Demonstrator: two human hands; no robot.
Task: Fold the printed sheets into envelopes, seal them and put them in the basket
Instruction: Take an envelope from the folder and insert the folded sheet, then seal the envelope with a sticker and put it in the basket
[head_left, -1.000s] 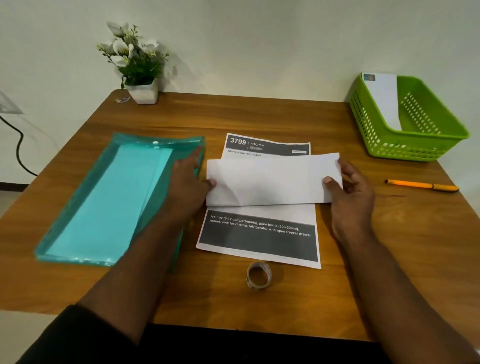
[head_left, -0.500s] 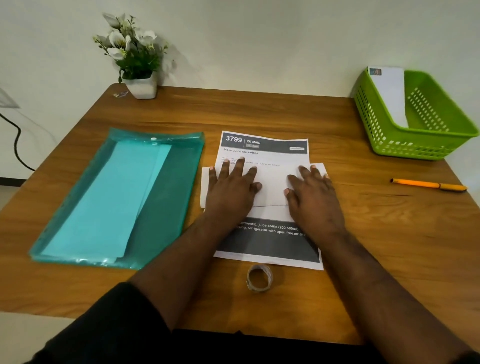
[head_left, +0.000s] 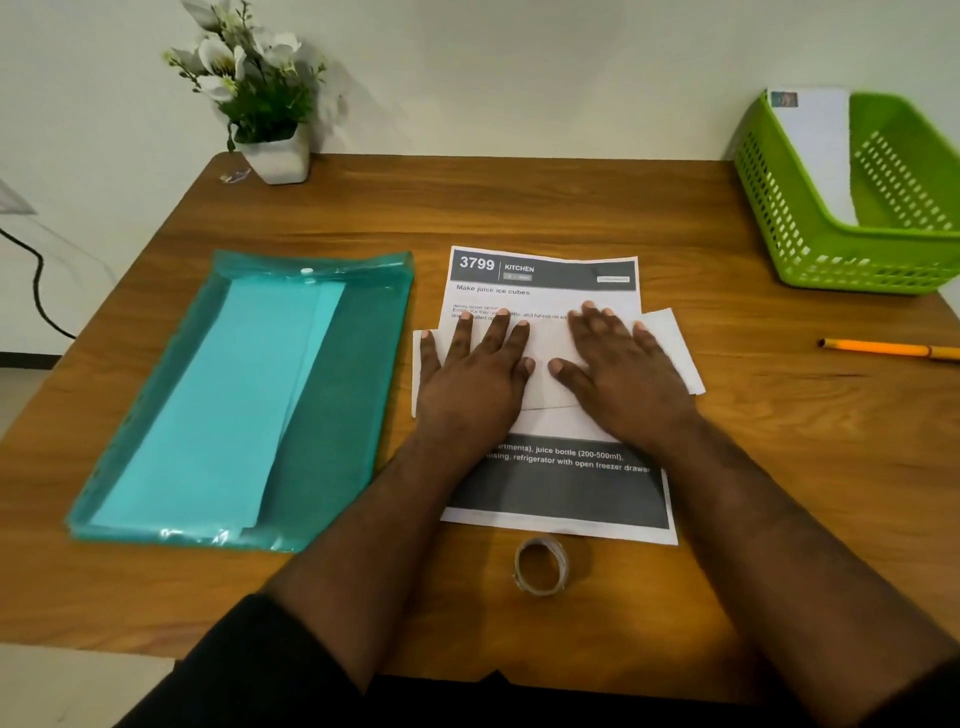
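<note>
A printed sheet (head_left: 558, 493) headed "3799 KITCHEN" lies flat in the middle of the table. Across its middle lies a white envelope (head_left: 670, 343), slightly tilted. My left hand (head_left: 475, 371) and my right hand (head_left: 621, 371) both press flat on the envelope, fingers spread, thumbs nearly touching. A small roll of clear tape (head_left: 540, 565) stands just below the sheet's near edge. The green basket (head_left: 810, 249) sits at the far right with one white envelope (head_left: 821, 150) leaning inside it.
A teal plastic folder (head_left: 332, 415) with light blue sheets lies to the left of the printed sheet. An orange pen (head_left: 883, 349) lies at the right. A potted white flower (head_left: 260, 104) stands at the back left corner, against the wall.
My hands held the envelope by its two ends above the sheet, then laid it down and moved onto it. Both palms now press it flat.
</note>
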